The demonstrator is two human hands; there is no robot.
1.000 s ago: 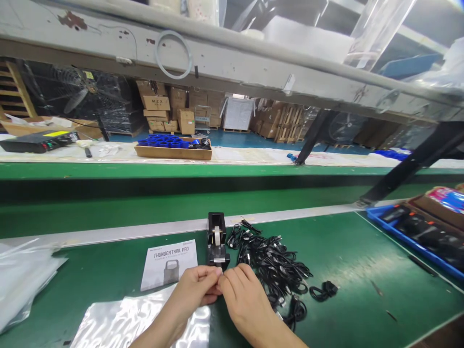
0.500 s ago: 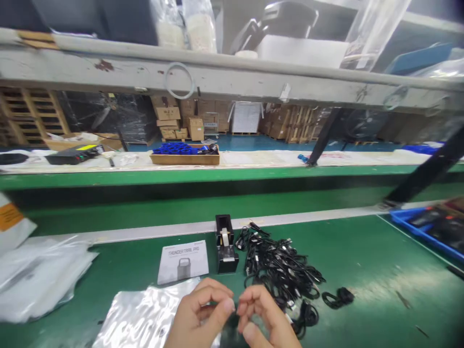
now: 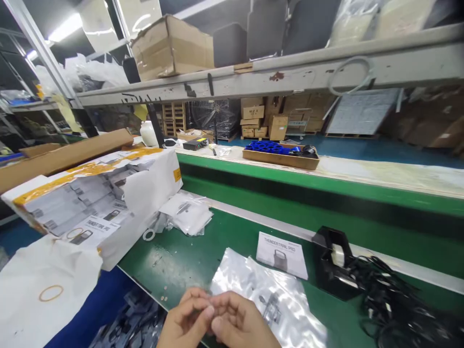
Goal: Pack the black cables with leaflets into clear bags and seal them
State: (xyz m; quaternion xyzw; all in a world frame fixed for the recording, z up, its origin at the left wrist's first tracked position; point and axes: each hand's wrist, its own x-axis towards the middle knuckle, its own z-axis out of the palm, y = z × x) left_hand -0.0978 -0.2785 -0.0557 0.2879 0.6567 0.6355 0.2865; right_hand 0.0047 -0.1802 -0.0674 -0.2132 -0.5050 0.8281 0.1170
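My left hand [image 3: 186, 319] and my right hand [image 3: 242, 320] meet at the bottom of the view, fingertips touching. Thumb and fingers of each are pinched together; whatever lies between them, if anything, is too small or hidden. Beside my right hand, a silvery plastic bag [image 3: 277, 302] lies flat on the green bench. A white booklet [image 3: 282, 255] printed "THUNDERTRAIL PRO" rests just behind the bag. To its right stands a black tape dispenser [image 3: 335, 266] with a roll in it.
Black cables [image 3: 395, 295] are heaped at the right. On the left, a torn-open white carton [image 3: 145, 193] holds stacked booklets, near clear plastic bags [image 3: 188, 212]. Below the bench edge are many small grey packets [image 3: 130, 319]. A shallow tray [image 3: 279, 159] with blue parts sits on the ledge.
The view has swung left, bringing the carton and grey packets into sight. My hands, slightly apart before, have come together at the fingertips and are now left of the silvery bag.
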